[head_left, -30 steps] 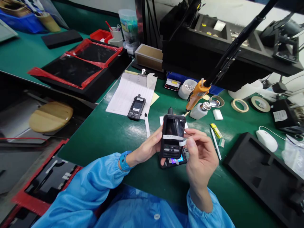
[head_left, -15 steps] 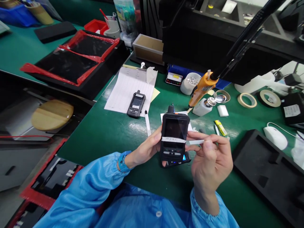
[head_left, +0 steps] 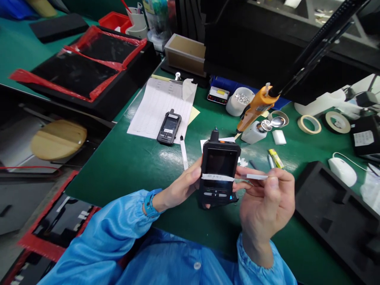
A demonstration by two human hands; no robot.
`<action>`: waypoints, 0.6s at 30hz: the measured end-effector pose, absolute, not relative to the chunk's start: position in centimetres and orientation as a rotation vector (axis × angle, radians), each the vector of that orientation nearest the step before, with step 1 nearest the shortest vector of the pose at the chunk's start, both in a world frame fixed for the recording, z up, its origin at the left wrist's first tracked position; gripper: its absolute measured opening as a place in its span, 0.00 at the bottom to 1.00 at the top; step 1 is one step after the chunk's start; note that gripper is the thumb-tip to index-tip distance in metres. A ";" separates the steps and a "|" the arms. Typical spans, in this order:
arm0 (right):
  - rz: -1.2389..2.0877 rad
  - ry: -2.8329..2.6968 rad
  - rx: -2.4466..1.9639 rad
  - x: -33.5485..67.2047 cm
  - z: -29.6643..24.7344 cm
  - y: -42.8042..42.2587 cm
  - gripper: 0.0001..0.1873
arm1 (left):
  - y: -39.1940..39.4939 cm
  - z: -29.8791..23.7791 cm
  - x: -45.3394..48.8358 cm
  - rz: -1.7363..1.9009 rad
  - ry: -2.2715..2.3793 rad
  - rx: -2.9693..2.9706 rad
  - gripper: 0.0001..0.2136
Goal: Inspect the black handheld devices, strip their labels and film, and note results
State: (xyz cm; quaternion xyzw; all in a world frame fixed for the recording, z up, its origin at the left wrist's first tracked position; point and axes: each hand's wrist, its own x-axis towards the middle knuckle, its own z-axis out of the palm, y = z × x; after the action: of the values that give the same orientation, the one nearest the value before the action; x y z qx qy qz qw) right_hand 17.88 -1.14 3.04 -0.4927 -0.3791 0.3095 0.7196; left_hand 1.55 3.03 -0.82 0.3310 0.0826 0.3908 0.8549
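Note:
My left hand (head_left: 182, 184) grips a black handheld radio (head_left: 221, 160) by its left side, upright with its screen toward me. A whitish strip with faint markings (head_left: 217, 177) lies across the screen. My right hand (head_left: 268, 202) pinches a narrow white strip (head_left: 257, 177) between thumb and forefinger, just right of the radio; other right fingers reach to the radio's right edge. Below and behind the held radio, part of another dark device with a small lit blue spot (head_left: 232, 197) shows, mostly hidden. A second radio (head_left: 169, 127) lies on a lined paper sheet (head_left: 145, 113).
An orange electric screwdriver (head_left: 257, 106) hangs over a white pump bottle (head_left: 253, 132). Nearby are a cup of small metal parts (head_left: 240, 101), tape rolls (head_left: 309, 124) and a white mouse (head_left: 342, 171). A black tray (head_left: 335, 221) sits at right; a marker (head_left: 183, 152) lies left of the radio.
My right hand has moved slightly right with the white strip, widening its distance from the strip on the screen. The left hand still grips the radio. The whole view has shifted a little.

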 end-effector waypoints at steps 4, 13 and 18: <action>0.681 -0.831 -1.094 17.9 3.0 -1.2 0.11 | 3.0 -0.6 1.6 0.849 0.189 0.723 0.21; 0.649 -0.832 -1.101 18.0 2.7 -1.3 0.11 | 2.7 -1.1 1.3 0.900 0.254 0.824 0.23; 0.650 -0.819 -1.099 17.9 2.7 -1.3 0.12 | 2.7 -0.8 1.3 0.851 0.226 0.763 0.24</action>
State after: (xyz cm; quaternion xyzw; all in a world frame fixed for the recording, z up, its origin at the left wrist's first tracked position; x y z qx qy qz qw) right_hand 17.93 -1.33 2.70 -0.4983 -0.3712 0.2947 0.7260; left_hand 1.32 2.68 -0.83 0.3602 0.1067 0.4018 0.8351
